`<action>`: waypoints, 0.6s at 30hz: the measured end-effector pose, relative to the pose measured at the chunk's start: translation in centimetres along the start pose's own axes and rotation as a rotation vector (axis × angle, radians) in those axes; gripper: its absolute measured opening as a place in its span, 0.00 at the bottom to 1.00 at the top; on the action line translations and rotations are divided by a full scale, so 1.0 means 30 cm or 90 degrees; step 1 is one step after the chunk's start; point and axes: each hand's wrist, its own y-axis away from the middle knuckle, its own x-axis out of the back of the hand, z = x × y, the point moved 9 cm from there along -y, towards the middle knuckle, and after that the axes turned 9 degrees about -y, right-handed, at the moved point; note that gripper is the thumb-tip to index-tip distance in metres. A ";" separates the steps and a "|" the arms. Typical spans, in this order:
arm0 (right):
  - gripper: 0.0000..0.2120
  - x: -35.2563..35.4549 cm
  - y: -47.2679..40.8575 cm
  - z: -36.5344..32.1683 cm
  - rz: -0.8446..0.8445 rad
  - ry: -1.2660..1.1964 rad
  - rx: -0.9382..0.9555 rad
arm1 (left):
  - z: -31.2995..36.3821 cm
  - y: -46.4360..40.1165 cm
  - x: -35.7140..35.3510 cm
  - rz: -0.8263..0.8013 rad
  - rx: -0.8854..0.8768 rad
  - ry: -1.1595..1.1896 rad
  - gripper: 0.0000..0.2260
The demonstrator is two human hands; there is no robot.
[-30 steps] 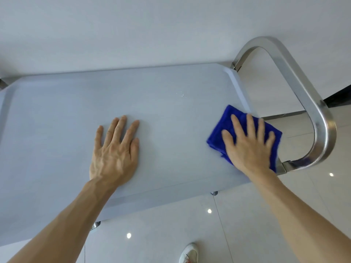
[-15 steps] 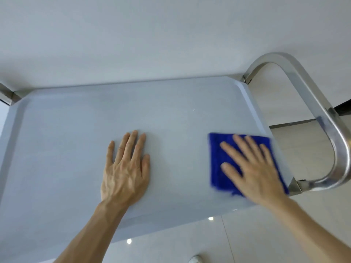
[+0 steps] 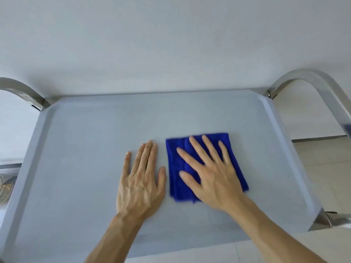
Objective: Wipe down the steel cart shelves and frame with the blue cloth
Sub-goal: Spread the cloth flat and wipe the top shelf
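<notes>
Nearest the camera, two bare forearms reach onto the cart's top shelf (image 3: 76, 149). The left hand (image 3: 141, 179) lies flat on the bare steel, fingers straight and close together, holding nothing; it seems to steady the cart. Just beside it, almost touching, the right hand (image 3: 210, 175) presses the folded blue cloth (image 3: 233, 160) down with fingers straight and spread, not curled round it. The cloth sits on the middle of the shelf, right of centre, well apart from every raised edge.

To wipe well, the person would likely keep the palm flat so the whole cloth bears on the steel, overlap each pass, and carry strokes into the sloped rim and corners, where grime tends to collect.

Farther back, curved steel handles rise at the shelf's ends: the left handle (image 3: 20, 90) and the right handle (image 3: 311, 78), both apparently still to be wiped.

Counted: two hands, one cloth, one shelf in view, two handles.
</notes>
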 end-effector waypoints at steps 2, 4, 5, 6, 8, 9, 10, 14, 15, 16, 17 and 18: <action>0.27 0.026 0.076 0.098 -0.019 -0.007 0.019 | 0.002 0.000 -0.004 -0.008 -0.001 0.006 0.28; 0.27 0.082 0.090 0.259 -0.020 0.014 -0.044 | 0.002 -0.002 -0.009 -0.014 0.000 0.008 0.28; 0.28 0.114 0.075 0.353 -0.019 0.024 -0.112 | 0.002 -0.004 -0.010 -0.015 -0.001 0.010 0.28; 0.30 0.146 0.044 0.441 -0.011 0.029 -0.187 | 0.002 -0.007 -0.010 -0.015 -0.002 0.011 0.28; 0.31 0.188 -0.056 0.557 0.009 0.024 -0.323 | 0.001 -0.013 -0.010 -0.015 -0.002 0.011 0.28; 0.31 0.187 -0.115 0.582 0.016 0.012 -0.377 | 0.000 -0.013 -0.013 -0.017 -0.003 0.012 0.28; 0.32 0.174 -0.175 0.577 0.019 -0.008 -0.420 | 0.000 -0.012 -0.017 -0.019 -0.005 0.013 0.28; 0.32 0.100 -0.389 0.304 0.046 -0.019 -0.329 | -0.003 -0.012 -0.009 -0.002 -0.004 0.030 0.28; 0.32 0.081 -0.425 0.190 0.051 -0.007 -0.246 | -0.003 -0.015 -0.005 0.000 -0.006 0.032 0.28; 0.31 0.060 -0.450 0.082 0.045 -0.002 -0.162 | -0.006 -0.017 -0.004 -0.002 -0.008 0.031 0.28; 0.31 0.034 -0.466 -0.007 0.029 -0.001 -0.083 | -0.008 -0.018 -0.005 -0.007 -0.009 0.027 0.28; 0.30 0.009 -0.475 -0.069 0.006 0.000 -0.020 | -0.011 -0.017 -0.007 -0.012 -0.009 0.021 0.28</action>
